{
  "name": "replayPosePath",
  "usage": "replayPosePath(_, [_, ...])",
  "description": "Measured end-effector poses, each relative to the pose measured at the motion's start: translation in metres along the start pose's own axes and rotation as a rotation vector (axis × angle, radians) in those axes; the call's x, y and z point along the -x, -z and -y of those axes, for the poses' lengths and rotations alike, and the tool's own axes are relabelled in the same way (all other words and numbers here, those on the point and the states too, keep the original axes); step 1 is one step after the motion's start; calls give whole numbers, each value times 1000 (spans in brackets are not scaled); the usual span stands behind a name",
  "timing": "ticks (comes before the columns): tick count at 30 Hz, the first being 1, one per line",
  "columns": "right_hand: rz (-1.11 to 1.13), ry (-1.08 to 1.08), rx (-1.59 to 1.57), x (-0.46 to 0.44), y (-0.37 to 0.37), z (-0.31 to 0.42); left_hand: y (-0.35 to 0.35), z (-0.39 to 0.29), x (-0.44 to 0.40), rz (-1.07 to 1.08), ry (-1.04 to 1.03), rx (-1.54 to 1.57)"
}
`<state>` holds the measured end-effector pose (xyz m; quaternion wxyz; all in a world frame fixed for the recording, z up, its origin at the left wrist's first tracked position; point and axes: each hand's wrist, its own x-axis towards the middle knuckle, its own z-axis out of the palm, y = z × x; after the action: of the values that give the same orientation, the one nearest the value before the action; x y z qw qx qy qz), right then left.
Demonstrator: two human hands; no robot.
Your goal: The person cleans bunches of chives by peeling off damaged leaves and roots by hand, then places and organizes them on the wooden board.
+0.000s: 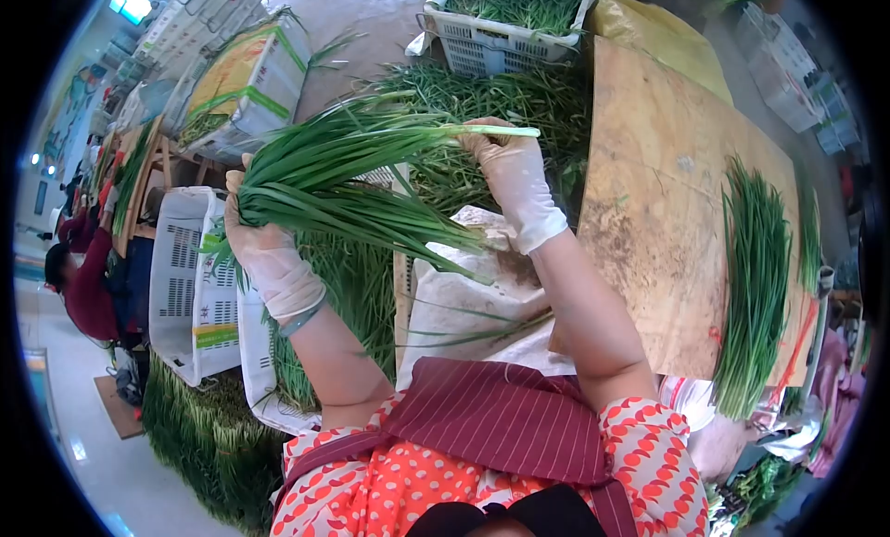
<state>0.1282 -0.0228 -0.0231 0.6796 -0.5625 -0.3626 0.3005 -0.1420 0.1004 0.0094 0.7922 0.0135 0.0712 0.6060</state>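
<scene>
Both my hands wear thin whitish gloves. My left hand is closed around the leafy end of a loose bunch of garlic chives, raised in front of me with its long green leaves fanning to the right. My right hand pinches a few garlic chives near their pale stem ends, which point right past the fingers. Beneath the hands lie a heap of loose garlic chives and a soiled white sheet.
Right of me, a wooden board carries a long bundle of chives. White crates stand at left, another crate at the back. Stacked greens lie lower left. A person in a dark red top works far left.
</scene>
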Motion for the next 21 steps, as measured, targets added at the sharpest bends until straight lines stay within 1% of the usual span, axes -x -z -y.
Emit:
replayPosePath(1, [-64,30,132,-1,3,0,0,0,0,-64,-56,-3])
replayPosePath(2, [-65,30,133,-3,9,-1,1,0,0,-127,-113,-5])
replayPosePath(3, [-113,71,15,-6,19,-5,2,-3,1,-126,-113,-4])
replayPosePath(4, [-161,110,-104,-9,31,-10,4,-9,2,-69,-24,49])
replayPosePath(5, [-241,62,-10,-15,47,-18,8,-16,2,-12,65,100])
replayPosePath(6, [-319,15,85,-17,59,-17,16,-20,-5,-13,64,101])
replayPosePath(7, [-408,-144,153,-16,69,-16,28,-24,-15,33,-108,-159])
replayPosePath(8, [-338,-262,425,-19,89,-34,30,-28,-18,62,-193,-289])
replayPosePath(9, [-293,-109,699,-14,94,-53,32,-33,-21,80,-283,-415])
replayPosePath(10, [-243,50,971,-6,97,-63,29,-36,-20,72,-88,-196])
replayPosePath(11, [-98,99,737,-2,88,-57,27,-37,-19,60,108,20])
replayPosePath(12, [42,143,500,3,71,-46,27,-35,-20,57,110,21])
replayPosePath(13, [207,-127,12,9,54,-22,27,-29,-22,-79,-32,-21])
replayPosePath(14, [275,-250,-159,13,41,-3,26,-23,-22,-214,-172,-67])
replayPosePath(15, [244,-332,-346,16,24,7,21,-16,-18,-214,-167,-72])
replayPosePath(16, [240,-330,-349,14,18,3,15,-10,-12,-123,-42,7])
replayPosePath(17, [306,-325,-546,10,14,-4,9,-4,-6,-32,81,87])
replayPosePath(18, [374,-318,-742,8,8,-3,5,3,0,-31,80,85])
replayPosePath(19, [314,-304,-730,7,4,2,2,8,6,-13,77,38])
replayPosePath(20, [317,-307,-732,7,3,-1,1,10,9,4,73,-8])
replayPosePath(21, [254,-246,-530,7,2,-6,5,7,6,3,71,-9])
